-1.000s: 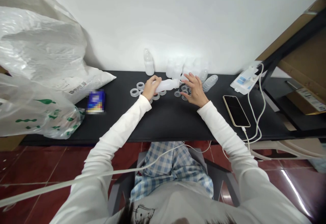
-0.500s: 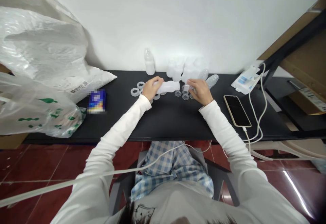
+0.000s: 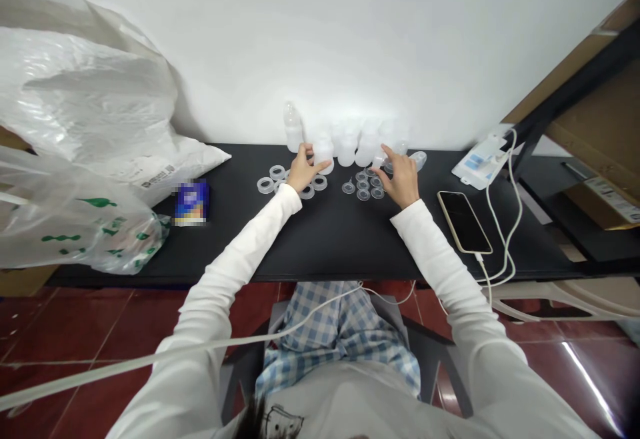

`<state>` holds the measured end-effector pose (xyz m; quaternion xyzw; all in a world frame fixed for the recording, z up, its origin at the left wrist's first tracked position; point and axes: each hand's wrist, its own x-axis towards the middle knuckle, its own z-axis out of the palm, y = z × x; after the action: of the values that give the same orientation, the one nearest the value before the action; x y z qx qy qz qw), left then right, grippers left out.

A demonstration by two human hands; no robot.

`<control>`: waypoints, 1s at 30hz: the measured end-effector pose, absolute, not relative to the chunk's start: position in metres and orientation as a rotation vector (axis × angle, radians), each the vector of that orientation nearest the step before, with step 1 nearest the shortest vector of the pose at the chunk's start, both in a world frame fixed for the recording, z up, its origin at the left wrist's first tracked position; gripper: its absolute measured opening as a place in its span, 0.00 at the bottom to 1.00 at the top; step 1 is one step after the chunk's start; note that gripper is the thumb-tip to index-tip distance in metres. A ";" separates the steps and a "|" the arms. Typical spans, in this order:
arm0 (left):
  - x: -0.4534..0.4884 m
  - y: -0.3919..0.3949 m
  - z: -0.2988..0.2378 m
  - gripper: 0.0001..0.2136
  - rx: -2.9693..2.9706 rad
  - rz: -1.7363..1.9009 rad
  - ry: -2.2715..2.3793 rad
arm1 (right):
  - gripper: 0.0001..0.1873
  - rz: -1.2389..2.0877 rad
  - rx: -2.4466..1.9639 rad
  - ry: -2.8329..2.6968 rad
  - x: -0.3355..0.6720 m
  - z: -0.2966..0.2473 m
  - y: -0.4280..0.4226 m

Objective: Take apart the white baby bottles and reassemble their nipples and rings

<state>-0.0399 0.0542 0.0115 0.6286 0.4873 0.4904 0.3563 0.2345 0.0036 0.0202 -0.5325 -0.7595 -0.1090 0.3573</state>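
Note:
My left hand (image 3: 301,170) is closed round the base of a white plastic bottle (image 3: 324,150) that stands upright on the black table (image 3: 325,232). My right hand (image 3: 403,176) pinches a small clear teat (image 3: 379,158) just right of that bottle. Between the hands, several more clear teats (image 3: 363,188) lie on the table. Several translucent screw rings (image 3: 271,179) lie left of my left hand. A row of white bottles (image 3: 357,144) stands against the wall behind both hands, one of them capped (image 3: 293,126).
Big plastic bags (image 3: 85,152) fill the table's left end, with a blue packet (image 3: 190,202) beside them. A phone (image 3: 463,220) on a white cable (image 3: 505,226) and a white box (image 3: 480,157) lie to the right. A dark shelf frame (image 3: 575,92) rises at the far right.
My left hand has turned the bottle from lying on its side to standing upright further back. My right hand closed on a teat among the pile and lifted it toward the bottle.

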 end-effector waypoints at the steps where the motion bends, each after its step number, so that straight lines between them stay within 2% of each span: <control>1: -0.037 0.058 0.011 0.23 1.697 1.228 1.318 | 0.30 -0.289 -1.366 -1.939 0.236 0.018 0.005; 7: -0.014 0.080 0.008 0.21 1.904 1.049 1.665 | 0.28 -0.302 -1.337 -1.795 0.239 0.009 0.010; 12: 0.002 0.097 0.002 0.22 1.836 1.050 1.648 | 0.26 -0.251 -1.366 -1.800 0.238 0.012 0.008; 17: -0.002 0.079 0.000 0.28 1.967 0.994 1.611 | 0.25 -0.248 -1.376 -1.804 0.235 0.012 0.006; 23: -0.023 0.030 0.000 0.18 2.275 0.664 1.833 | 0.26 -0.294 -1.358 -1.813 0.232 0.009 0.006; 27: -0.036 0.021 -0.002 0.12 2.334 0.607 1.851 | 0.24 -0.270 -1.366 -1.845 0.228 0.009 0.005; 30: -0.040 0.020 -0.001 0.13 2.361 0.678 1.820 | 0.23 -0.273 -1.356 -1.877 0.223 0.010 0.002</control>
<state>-0.0404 0.0201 -0.0013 0.7715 0.5949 0.2216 0.0423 0.2229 0.0021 0.0095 -0.5344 -0.7400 -0.1075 0.3941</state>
